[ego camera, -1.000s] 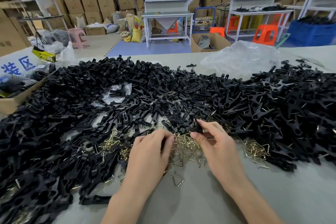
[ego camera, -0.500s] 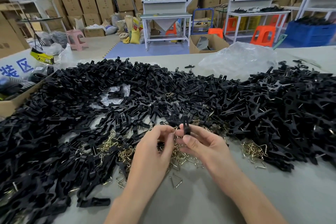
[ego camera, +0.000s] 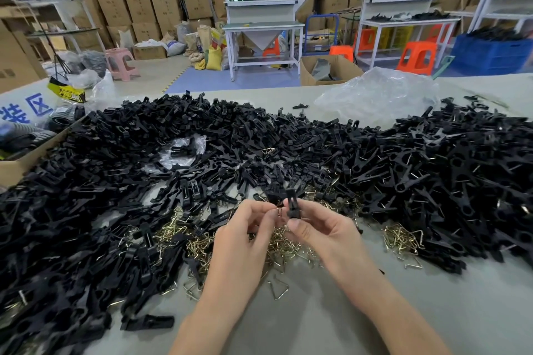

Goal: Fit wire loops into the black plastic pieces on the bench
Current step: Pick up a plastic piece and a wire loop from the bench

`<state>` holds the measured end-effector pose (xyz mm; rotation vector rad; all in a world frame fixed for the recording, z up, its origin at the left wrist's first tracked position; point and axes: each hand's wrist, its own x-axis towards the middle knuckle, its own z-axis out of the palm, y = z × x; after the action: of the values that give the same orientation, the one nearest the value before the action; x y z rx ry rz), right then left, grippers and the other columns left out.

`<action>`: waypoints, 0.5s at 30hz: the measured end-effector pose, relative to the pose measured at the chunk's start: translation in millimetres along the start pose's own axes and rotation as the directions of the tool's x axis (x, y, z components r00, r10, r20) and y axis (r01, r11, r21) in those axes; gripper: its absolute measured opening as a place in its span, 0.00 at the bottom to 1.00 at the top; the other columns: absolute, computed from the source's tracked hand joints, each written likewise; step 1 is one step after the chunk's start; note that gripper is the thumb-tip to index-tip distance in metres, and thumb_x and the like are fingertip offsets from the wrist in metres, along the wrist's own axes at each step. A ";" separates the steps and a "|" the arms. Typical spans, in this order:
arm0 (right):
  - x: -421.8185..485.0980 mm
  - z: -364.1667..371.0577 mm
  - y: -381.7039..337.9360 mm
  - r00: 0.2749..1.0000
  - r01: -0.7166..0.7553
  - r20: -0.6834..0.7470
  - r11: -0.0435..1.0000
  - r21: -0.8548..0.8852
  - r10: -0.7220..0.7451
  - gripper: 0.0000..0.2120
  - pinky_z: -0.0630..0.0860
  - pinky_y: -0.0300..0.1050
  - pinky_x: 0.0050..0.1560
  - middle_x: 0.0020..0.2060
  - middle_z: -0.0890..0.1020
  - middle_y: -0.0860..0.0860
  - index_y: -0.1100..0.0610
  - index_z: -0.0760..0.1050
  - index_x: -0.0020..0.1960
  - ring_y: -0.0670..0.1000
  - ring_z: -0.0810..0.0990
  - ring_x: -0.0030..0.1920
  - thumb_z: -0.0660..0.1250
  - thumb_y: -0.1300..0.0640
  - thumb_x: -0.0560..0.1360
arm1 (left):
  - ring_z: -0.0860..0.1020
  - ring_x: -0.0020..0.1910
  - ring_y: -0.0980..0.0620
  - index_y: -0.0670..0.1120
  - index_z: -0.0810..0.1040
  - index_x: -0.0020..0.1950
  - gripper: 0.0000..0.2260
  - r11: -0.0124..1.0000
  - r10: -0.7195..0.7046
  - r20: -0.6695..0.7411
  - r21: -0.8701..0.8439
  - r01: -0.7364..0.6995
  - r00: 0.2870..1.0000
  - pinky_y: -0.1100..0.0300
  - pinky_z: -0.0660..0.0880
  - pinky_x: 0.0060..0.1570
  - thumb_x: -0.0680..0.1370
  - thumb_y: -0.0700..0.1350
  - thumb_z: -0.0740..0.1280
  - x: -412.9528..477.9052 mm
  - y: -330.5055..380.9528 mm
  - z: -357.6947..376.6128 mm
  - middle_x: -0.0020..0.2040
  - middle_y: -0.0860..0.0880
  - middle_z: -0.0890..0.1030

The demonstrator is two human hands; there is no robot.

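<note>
Bare surface (ego camera: pixel 331 326) lies open along the near edge, widest to the right of the right forearm. A narrow strip also runs behind the heap on the far side. The heap of black pieces (ego camera: pixel 115 196) curves from the near left, across the back, to the right, closing those sides. Loose wire loops (ego camera: pixel 202 242) litter the gap in the middle. Just above them the left hand (ego camera: pixel 245 233), pinching a wire loop (ego camera: pixel 278 212), meets the right hand (ego camera: pixel 323 230), gripping a black piece (ego camera: pixel 291 200). A stray piece (ego camera: pixel 147 322) lies near left. A cardboard box (ego camera: pixel 17 170) bounds the left edge; a crumpled plastic bag (ego camera: pixel 380 95) sits far right.
</note>
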<state>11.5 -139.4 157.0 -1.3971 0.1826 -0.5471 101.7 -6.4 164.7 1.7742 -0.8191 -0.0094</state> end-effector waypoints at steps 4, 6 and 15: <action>0.0 -2.1 5.1 0.985 0.055 -0.134 0.937 -0.346 -0.108 0.21 0.76 0.30 0.51 0.49 0.86 0.39 0.33 0.80 0.56 0.42 0.84 0.50 0.75 0.58 0.74 | 0.77 0.36 0.62 0.55 0.82 0.47 0.03 0.968 -0.142 -0.074 -0.221 0.123 0.987 0.72 0.71 0.38 0.79 0.48 0.69 4.4 4.3 -5.5 0.38 0.57 0.82; -0.8 -1.6 8.9 0.981 0.088 -0.124 0.905 -0.417 -0.152 0.23 0.75 0.29 0.51 0.50 0.85 0.37 0.33 0.80 0.57 0.40 0.83 0.52 0.75 0.61 0.75 | 0.77 0.32 0.59 0.49 0.82 0.46 0.04 0.913 -0.212 -0.033 -0.364 0.186 0.977 0.71 0.73 0.35 0.80 0.45 0.69 6.6 6.7 -5.8 0.34 0.53 0.81; -2.2 -4.9 11.9 0.976 0.135 -0.083 0.861 -0.490 -0.200 0.21 0.77 0.34 0.54 0.52 0.84 0.39 0.44 0.81 0.62 0.43 0.84 0.54 0.72 0.66 0.76 | 0.74 0.34 0.54 0.52 0.82 0.38 0.11 0.843 -0.310 0.115 -0.425 0.328 0.944 0.66 0.72 0.35 0.79 0.42 0.69 8.1 9.6 -5.6 0.34 0.50 0.79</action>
<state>10.6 -141.8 144.2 -1.8782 0.3221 -0.7768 105.1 -7.2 178.0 1.4578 -0.4884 -0.4251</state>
